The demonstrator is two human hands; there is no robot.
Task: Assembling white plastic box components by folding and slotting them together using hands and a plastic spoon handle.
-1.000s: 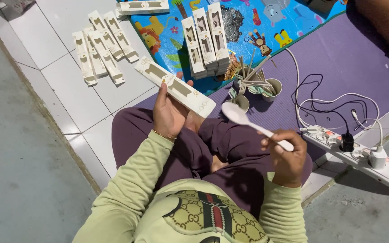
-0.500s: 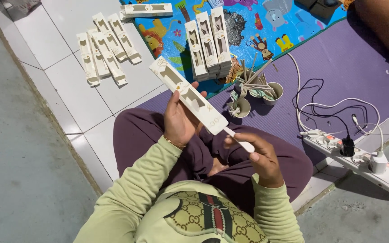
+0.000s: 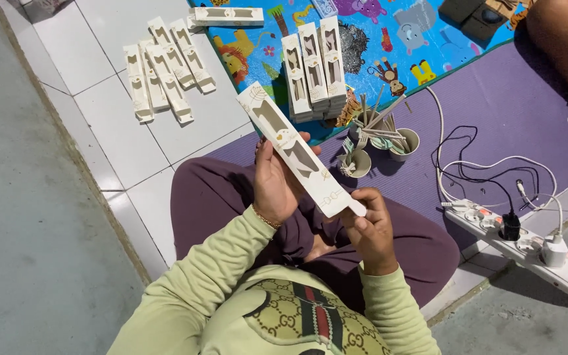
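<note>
1. Two bare hands hold one long, flat, cream cardboard sleeve with cut-out windows [image 3: 297, 152] over the person's lap. It slants from upper left down to lower right.
2. The left hand [image 3: 276, 184] is wrapped around the middle of the sleeve from behind, with its fingers closed on it.
3. The right hand [image 3: 371, 227] is closed at the lower end of the sleeve. Its fingers pinch there, but I cannot tell what is inside them.
4. Just past the sleeve, two small round cups [image 3: 403, 142] stand on the purple mat [image 3: 494, 105]. Thin wooden sticks [image 3: 379, 121] poke out of them.
5. A stack of the same cream sleeves [image 3: 313, 69] lies on the bright play mat with animal pictures [image 3: 389, 39].
6. More cream sleeves [image 3: 165, 69] lie in a loose bunch on the white floor tiles [image 3: 106, 125], well apart from the hands.
7. A white power strip with a red switch [image 3: 534, 253] sits on the right, with white and black cords [image 3: 488, 167] curling near it.
</note>
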